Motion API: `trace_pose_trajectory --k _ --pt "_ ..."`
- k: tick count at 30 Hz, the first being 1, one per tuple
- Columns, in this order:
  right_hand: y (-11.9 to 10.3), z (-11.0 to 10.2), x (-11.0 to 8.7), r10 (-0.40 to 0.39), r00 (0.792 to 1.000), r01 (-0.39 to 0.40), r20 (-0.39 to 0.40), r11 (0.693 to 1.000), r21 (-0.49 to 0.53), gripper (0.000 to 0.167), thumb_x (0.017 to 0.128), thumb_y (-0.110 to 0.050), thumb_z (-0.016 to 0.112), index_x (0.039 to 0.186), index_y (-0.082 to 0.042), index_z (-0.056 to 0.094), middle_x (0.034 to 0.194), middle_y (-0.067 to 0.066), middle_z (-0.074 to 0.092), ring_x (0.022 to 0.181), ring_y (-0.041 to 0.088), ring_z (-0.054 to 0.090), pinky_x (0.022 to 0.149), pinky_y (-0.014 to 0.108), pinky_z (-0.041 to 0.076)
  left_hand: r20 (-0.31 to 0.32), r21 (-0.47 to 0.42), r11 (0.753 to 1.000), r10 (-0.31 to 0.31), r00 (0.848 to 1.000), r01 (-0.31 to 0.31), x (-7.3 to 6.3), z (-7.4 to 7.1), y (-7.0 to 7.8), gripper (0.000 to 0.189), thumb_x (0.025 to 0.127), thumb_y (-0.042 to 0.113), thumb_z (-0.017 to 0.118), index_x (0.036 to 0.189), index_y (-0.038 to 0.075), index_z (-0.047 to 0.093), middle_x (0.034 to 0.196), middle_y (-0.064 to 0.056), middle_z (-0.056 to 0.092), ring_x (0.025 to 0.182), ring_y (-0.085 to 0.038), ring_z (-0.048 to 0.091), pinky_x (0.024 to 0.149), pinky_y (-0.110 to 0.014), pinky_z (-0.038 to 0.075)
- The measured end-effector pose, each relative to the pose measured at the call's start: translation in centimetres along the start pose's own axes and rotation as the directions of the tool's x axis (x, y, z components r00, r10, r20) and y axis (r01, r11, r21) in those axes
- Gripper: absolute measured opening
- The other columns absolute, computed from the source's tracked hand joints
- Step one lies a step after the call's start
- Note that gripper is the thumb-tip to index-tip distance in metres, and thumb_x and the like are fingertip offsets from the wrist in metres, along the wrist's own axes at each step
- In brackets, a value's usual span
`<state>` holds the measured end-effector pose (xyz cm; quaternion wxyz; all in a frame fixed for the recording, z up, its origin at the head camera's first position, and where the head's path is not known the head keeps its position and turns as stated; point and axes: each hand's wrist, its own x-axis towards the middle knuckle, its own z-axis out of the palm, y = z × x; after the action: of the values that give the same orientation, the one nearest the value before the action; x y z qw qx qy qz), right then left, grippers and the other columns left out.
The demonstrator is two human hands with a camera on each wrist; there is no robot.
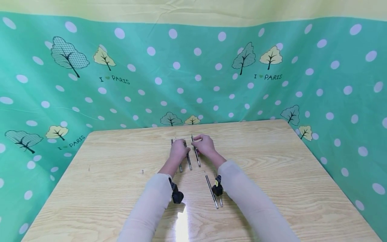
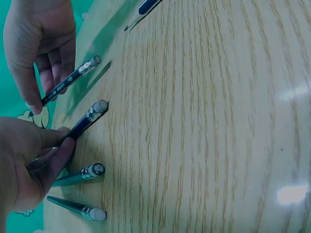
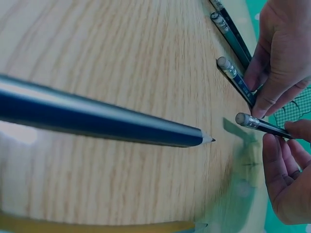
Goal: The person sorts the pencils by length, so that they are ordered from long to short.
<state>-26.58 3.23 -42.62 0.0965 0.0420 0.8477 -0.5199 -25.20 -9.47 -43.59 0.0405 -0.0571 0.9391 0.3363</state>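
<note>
At the frame's middle we see the left hand [image 1: 178, 149] pinching one pencil [image 1: 188, 162] and the right hand [image 1: 205, 146] a second pencil [image 1: 198, 159] with eraser [image 2: 95, 60] raised; we should lower this gently, parallel to the first, without pushing it.

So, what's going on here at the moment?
At a wooden table, a person's left hand pinches one pencil, with two more pencils lying beside that hand. The right hand holds another pencil between thumb and fingers, and it looks at least partly lifted off the wood. A further pair of pencils lies nearer the person, by the right sleeve, not held.
</note>
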Motion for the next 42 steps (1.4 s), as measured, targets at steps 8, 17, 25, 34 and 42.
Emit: trace_pose_trajectory --k 8,17,25,34,42 --pt "0.3 0.3 -0.1 -0.016 1.000 0.016 -0.008 1.000 -0.021 0.025 0.085 -0.017 0.068 0.109 -0.010 0.064 0.056 0.001 0.058 0.041 0.012 0.050 0.039 0.020 0.043 -0.010 -0.002 1.000 0.012 1.000 -0.012 -0.1 0.0 0.0 0.047 0.086 0.012 0.065 0.128 -0.004 0.052 0.131 -0.019 0.054 0.119 -0.031 0.053 0.098 -0.039 0.048" --pt "0.5 0.8 0.0 -0.026 0.999 0.024 -0.033 0.998 -0.049 0.025 0.085 -0.018 0.068 0.108 -0.010 0.065 0.062 0.001 0.060 0.041 0.009 0.048 0.039 0.019 0.043 -0.025 0.008 0.999 0.031 0.999 -0.031 -0.1 0.0 -0.1 0.045 0.085 0.011 0.066 0.125 -0.005 0.054 0.127 -0.021 0.057 0.117 -0.032 0.055 0.097 -0.040 0.049" --pt "0.8 1.2 -0.2 -0.072 0.994 0.063 -0.085 0.993 -0.103 0.023 0.085 -0.019 0.068 0.105 -0.010 0.067 0.092 0.006 0.068 0.063 0.012 0.055 0.053 0.020 0.043 -0.025 0.017 1.000 0.025 0.999 -0.025 0.0 0.0 0.0 0.045 0.086 0.012 0.066 0.126 -0.004 0.054 0.130 -0.019 0.056 0.114 -0.030 0.056 0.094 -0.037 0.051" --pt "1.3 1.8 -0.1 -0.089 0.990 0.075 -0.105 0.989 -0.127 0.022 0.086 -0.023 0.067 0.104 -0.011 0.068 0.094 0.005 0.070 0.079 0.016 0.063 0.064 0.026 0.049 -0.028 -0.002 1.000 0.010 1.000 -0.010 -0.1 0.1 0.1 0.043 0.086 0.012 0.066 0.125 -0.003 0.055 0.127 -0.018 0.058 0.098 -0.027 0.063 0.076 -0.030 0.055" --pt "1.2 2.0 -0.3 -0.083 0.988 0.061 -0.131 0.984 -0.170 0.021 0.085 -0.026 0.066 0.103 -0.014 0.068 0.098 0.004 0.071 0.086 0.018 0.065 0.069 0.029 0.050 -0.027 -0.007 1.000 0.008 1.000 -0.008 -0.1 0.0 0.1 0.043 0.086 0.012 0.066 0.125 -0.002 0.055 0.126 -0.018 0.059 0.093 -0.025 0.064 0.072 -0.028 0.056"
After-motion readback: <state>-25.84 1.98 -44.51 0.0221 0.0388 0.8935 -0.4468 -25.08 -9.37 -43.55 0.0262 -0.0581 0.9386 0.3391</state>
